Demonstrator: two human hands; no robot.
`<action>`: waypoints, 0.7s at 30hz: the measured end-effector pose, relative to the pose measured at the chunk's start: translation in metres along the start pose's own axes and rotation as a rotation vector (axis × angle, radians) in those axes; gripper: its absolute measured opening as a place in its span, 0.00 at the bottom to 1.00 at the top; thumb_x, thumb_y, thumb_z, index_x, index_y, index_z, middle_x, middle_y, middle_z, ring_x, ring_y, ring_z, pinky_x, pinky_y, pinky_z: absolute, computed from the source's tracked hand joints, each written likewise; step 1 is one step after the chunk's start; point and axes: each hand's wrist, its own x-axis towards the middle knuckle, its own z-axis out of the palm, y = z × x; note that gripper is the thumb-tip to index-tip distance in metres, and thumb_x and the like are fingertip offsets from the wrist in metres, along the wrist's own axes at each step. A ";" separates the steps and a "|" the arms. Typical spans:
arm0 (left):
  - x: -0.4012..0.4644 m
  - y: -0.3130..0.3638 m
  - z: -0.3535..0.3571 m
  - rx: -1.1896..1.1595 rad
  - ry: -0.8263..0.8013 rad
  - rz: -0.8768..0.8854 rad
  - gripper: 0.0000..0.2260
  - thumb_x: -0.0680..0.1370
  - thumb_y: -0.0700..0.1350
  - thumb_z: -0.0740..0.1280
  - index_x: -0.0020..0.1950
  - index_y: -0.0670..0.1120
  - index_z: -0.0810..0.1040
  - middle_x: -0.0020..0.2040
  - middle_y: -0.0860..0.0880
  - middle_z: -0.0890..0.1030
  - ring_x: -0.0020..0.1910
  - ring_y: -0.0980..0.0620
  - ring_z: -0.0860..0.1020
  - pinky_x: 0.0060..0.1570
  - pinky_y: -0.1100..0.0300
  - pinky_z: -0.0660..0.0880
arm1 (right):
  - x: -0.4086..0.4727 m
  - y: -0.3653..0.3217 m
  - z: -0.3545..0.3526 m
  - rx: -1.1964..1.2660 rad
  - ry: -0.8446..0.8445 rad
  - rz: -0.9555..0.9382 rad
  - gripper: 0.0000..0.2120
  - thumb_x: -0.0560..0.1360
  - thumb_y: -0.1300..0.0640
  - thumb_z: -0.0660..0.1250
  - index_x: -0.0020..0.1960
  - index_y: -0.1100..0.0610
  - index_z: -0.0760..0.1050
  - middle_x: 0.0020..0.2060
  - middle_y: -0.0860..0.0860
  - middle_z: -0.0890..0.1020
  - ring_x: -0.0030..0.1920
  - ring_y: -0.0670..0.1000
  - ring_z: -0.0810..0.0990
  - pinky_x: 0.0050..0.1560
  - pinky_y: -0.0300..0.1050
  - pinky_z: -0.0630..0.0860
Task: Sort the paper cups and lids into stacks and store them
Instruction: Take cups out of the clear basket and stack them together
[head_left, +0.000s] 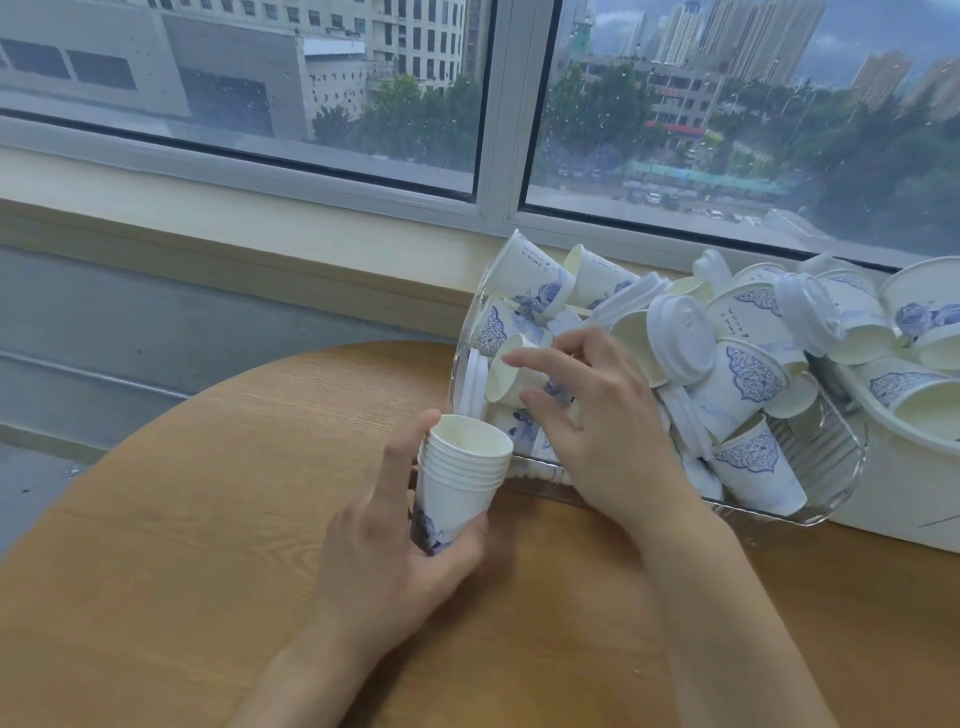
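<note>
Left hand (395, 540) gripped a stack of nested paper cups (460, 483), fingers and thumb curled round its lower part, holding it nearly upright with the open mouths up, just above the round wooden worktop (182, 519) near its middle. Blue floral print showed low on the outer cup. Just right of the stack, the right hand (597, 421) reached into the near left end of a clear tray (836, 467), its fingers spread and bent over a single cup (511, 374) lying on its side; whether it actually had hold of that cup could not be told. The tray sat at the far right of the worktop, heaped with loose white cups printed in blue and with white plastic lids (680, 332) mixed among them. Touching the tray's right side stood a white tub (893, 499) that held more cups. Behind everything ran a window sill (234, 218) and a rain-spotted window (260, 78).
</note>
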 end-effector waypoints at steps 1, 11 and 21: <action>0.000 0.000 0.000 0.014 -0.002 0.002 0.39 0.66 0.58 0.73 0.76 0.62 0.64 0.47 0.60 0.79 0.35 0.55 0.78 0.34 0.54 0.80 | 0.003 0.000 0.004 -0.044 -0.018 -0.018 0.14 0.79 0.55 0.72 0.64 0.44 0.82 0.50 0.47 0.74 0.54 0.50 0.74 0.59 0.50 0.72; -0.001 0.003 0.000 0.029 -0.037 0.055 0.42 0.67 0.59 0.73 0.80 0.64 0.62 0.53 0.60 0.78 0.39 0.58 0.78 0.35 0.57 0.79 | 0.011 -0.001 -0.016 -0.074 0.013 -0.016 0.04 0.80 0.54 0.72 0.52 0.46 0.83 0.49 0.44 0.73 0.50 0.48 0.75 0.53 0.49 0.73; -0.003 0.006 0.002 0.041 -0.082 0.089 0.42 0.68 0.60 0.75 0.79 0.65 0.62 0.51 0.61 0.78 0.36 0.61 0.77 0.35 0.66 0.75 | -0.034 -0.005 -0.056 0.576 -0.051 0.210 0.05 0.76 0.49 0.70 0.49 0.42 0.85 0.45 0.45 0.81 0.44 0.50 0.78 0.45 0.44 0.73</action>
